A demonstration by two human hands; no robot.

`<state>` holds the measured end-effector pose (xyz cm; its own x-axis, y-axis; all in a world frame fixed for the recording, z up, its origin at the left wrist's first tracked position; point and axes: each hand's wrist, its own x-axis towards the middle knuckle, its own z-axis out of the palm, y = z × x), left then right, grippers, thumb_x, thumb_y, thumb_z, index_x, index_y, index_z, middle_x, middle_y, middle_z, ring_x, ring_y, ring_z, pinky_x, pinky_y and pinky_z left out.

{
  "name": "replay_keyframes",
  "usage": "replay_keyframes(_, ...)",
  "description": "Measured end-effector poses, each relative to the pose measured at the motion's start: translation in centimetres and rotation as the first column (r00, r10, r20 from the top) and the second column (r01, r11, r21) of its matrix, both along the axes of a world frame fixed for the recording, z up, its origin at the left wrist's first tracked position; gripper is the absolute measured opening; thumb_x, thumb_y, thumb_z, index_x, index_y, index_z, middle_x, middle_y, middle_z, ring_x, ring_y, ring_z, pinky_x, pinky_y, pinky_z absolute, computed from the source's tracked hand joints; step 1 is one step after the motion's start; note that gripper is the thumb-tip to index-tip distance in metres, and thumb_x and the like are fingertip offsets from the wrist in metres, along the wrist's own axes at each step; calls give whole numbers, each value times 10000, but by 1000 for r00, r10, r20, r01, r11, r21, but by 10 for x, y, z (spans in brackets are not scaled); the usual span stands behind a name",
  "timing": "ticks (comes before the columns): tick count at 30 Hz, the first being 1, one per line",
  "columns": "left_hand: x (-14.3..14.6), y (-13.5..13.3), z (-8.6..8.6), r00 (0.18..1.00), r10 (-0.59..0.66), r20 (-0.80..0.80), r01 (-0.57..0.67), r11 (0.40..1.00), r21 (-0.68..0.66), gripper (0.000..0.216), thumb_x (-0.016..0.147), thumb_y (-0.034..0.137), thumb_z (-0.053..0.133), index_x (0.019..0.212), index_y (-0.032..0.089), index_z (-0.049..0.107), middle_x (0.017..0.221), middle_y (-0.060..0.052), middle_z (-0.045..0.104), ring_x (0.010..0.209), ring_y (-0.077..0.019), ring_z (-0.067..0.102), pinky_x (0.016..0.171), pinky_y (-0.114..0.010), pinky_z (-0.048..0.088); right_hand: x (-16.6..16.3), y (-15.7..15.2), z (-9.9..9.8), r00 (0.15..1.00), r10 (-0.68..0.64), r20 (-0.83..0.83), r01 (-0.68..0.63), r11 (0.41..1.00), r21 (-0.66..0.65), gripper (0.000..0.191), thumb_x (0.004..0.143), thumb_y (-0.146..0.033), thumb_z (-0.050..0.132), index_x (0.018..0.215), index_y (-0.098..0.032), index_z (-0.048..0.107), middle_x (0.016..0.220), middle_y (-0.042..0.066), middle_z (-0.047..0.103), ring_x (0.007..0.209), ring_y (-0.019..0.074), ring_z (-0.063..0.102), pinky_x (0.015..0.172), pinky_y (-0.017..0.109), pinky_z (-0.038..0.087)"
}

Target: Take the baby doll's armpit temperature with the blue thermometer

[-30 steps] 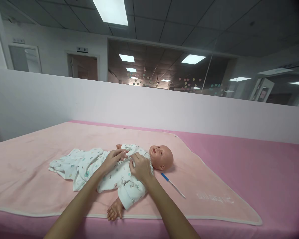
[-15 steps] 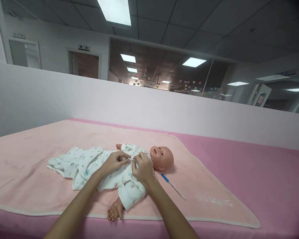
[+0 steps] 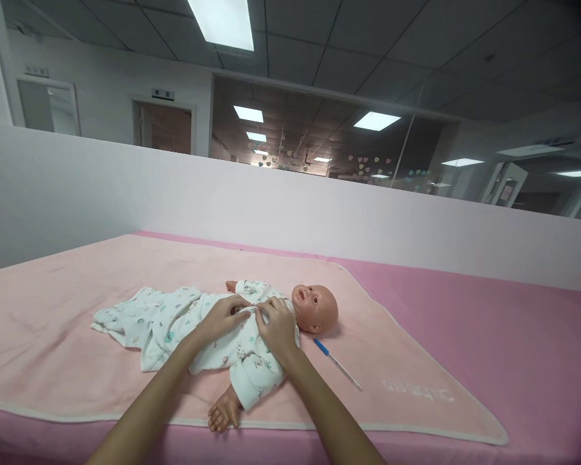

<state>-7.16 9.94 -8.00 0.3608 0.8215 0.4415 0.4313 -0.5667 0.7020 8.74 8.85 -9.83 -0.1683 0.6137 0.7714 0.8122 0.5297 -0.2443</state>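
Observation:
A baby doll (image 3: 319,309) lies on its back, its head to the right and its mouth open. It wears a white outfit (image 3: 174,323) printed with small coloured figures. My left hand (image 3: 225,316) pinches the front of the outfit at the doll's chest. Close beside it, my right hand (image 3: 275,323) grips the same front edge nearer the neck. A raised fold of cloth runs between my fingertips; whether a fastener is there is too small to tell. One doll hand (image 3: 225,410) sticks out of the near sleeve.
Under the doll a peach blanket (image 3: 77,271) with a pale border covers part of a pink padded surface (image 3: 513,336). A thin stick with a blue end (image 3: 336,363) lies right of the doll's head. Behind stands a low white wall (image 3: 319,213) below a window.
My fingertips have shifted slightly on the chest, and the cloth between them now shows as a raised fold. The doll and the blue-ended stick have stayed in place.

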Motion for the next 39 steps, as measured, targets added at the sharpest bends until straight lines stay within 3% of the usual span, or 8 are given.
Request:
replay_keyframes(8, 2, 0, 0, 993, -59, 104, 69, 993, -99, 262, 746, 414, 494, 755, 166, 576, 593, 37, 407, 546, -101, 353, 510, -215, 271, 0, 0, 0, 997, 22, -73, -23, 1000, -6, 82, 784, -213, 517, 834, -213, 582, 793, 10, 598, 789, 153, 512, 694, 248, 363)
replay_keyframes(14, 1, -2, 1, 997, -33, 71, 40, 996, -86, 259, 752, 399, 488, 834, 173, 585, 544, 56, 350, 504, -93, 324, 485, -210, 255, 2, -4, 1, 991, 85, -105, -83, 996, 25, 120, 811, -219, 467, 874, -193, 566, 848, 26, 574, 780, 136, 514, 677, 227, 377)
replay_keyframes(20, 3, 0, 0, 994, -20, 109, 27, 997, -68, 268, 771, 384, 456, 886, 175, 576, 575, 34, 453, 544, -109, 409, 509, -211, 318, 0, -4, 1, 991, 133, 7, -133, 991, -13, 95, 796, -211, 497, 774, -205, 590, 777, 13, 564, 784, 134, 500, 690, 226, 375)
replay_keyframes(24, 4, 3, -2, 993, -9, 122, 14, 999, -48, 267, 770, 376, 443, 877, 170, 576, 655, 4, 541, 616, -127, 481, 563, -224, 370, 0, -4, 1, 993, 117, -1, -116, 992, -58, 85, 781, -210, 520, 823, -214, 594, 799, 5, 567, 804, 132, 499, 710, 223, 377)
replay_keyframes(30, -24, -7, -1, 992, 114, 62, -109, 991, -76, 306, 783, 397, 432, 964, 195, 574, 678, 6, 591, 657, -150, 527, 593, -245, 398, -3, -7, 6, 991, 122, 49, -118, 990, -71, 171, 801, -164, 463, 912, -217, 581, 885, 7, 577, 839, 119, 510, 724, 214, 375)
replay_keyframes(34, -45, -19, -8, 981, 186, -60, -186, 983, 1, 310, 771, 441, 449, 882, 205, 618, 775, -17, 629, 720, -173, 554, 646, -270, 426, -20, -9, 13, 958, 196, 207, -176, 978, -113, 178, 810, -205, 442, 932, -224, 569, 899, 3, 583, 842, 120, 517, 699, 217, 379)
replay_keyframes(39, -42, -29, -14, 967, 240, -86, -226, 963, 147, 321, 772, 445, 455, 948, 221, 602, 945, -41, 624, 855, -196, 554, 767, -315, 441, -38, -10, 14, 946, 132, 295, -99, 987, -125, 141, 780, -235, 450, 857, -195, 561, 844, 24, 558, 816, 149, 502, 626, 235, 367)
